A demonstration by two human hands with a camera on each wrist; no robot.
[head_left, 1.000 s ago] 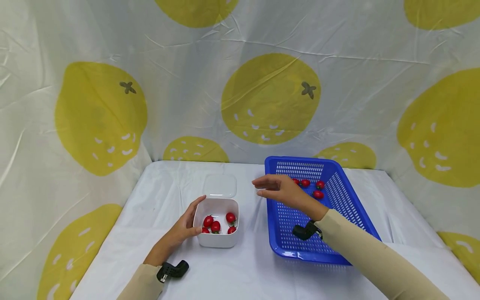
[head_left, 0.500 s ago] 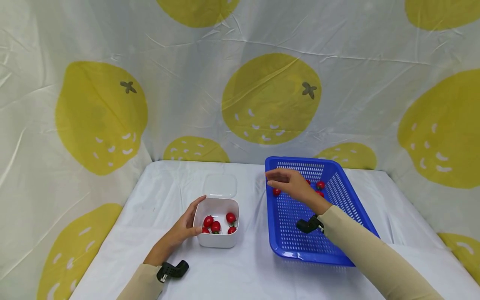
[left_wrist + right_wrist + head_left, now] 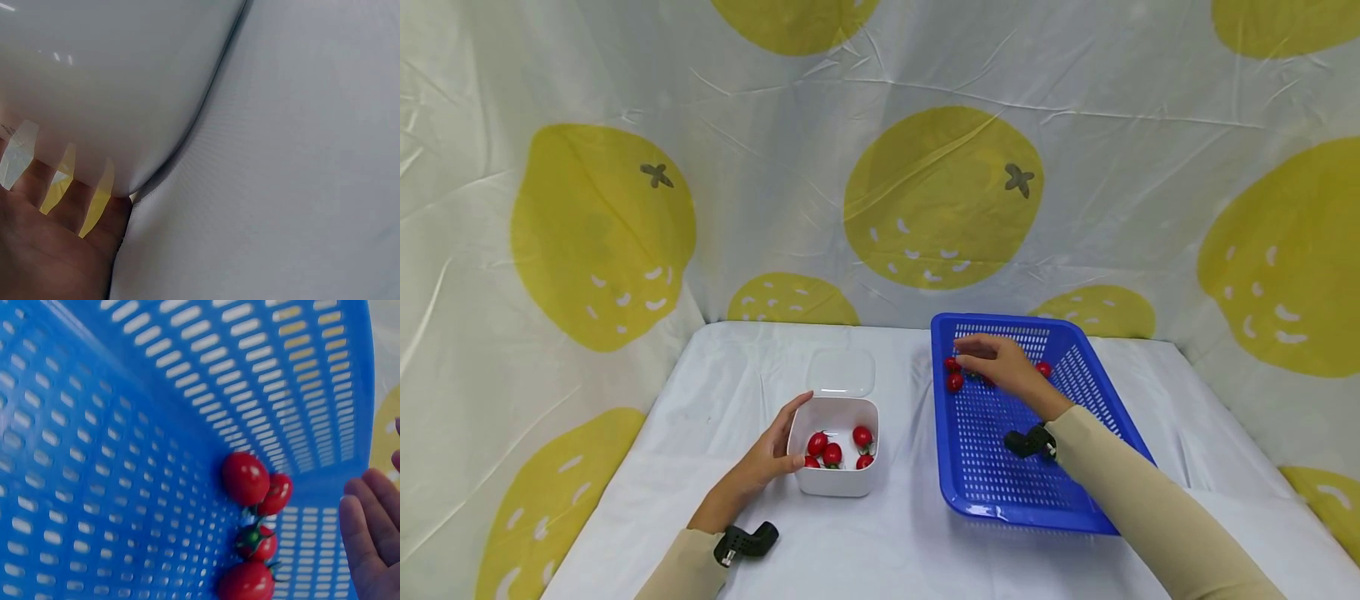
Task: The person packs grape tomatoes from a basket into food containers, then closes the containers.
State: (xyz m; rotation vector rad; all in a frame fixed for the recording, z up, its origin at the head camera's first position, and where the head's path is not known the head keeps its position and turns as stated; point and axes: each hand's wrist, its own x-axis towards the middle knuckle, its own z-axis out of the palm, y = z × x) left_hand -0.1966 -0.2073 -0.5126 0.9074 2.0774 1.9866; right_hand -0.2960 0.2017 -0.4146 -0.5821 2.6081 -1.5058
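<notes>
White-walled, the box [image 3: 838, 483] of red tomatoes [image 3: 832, 454] is clasped by the left grip [image 3: 771, 448]; the released right grip [image 3: 1006, 367] hangs over more tomatoes [image 3: 245, 479] in the blue basket [image 3: 950, 467].

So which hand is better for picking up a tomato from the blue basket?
Probably the right hand: it hovers over the blue basket, near the tomatoes. The left hand holds the white box.

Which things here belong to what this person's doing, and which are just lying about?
Seemingly in use:
white container, gripped by the left hand
blue basket, right hand over it
red tomatoes, some in each

Apparently just there:
clear lid, untouched, though perhaps the container's
white cloth
lemon-print backdrop
</notes>
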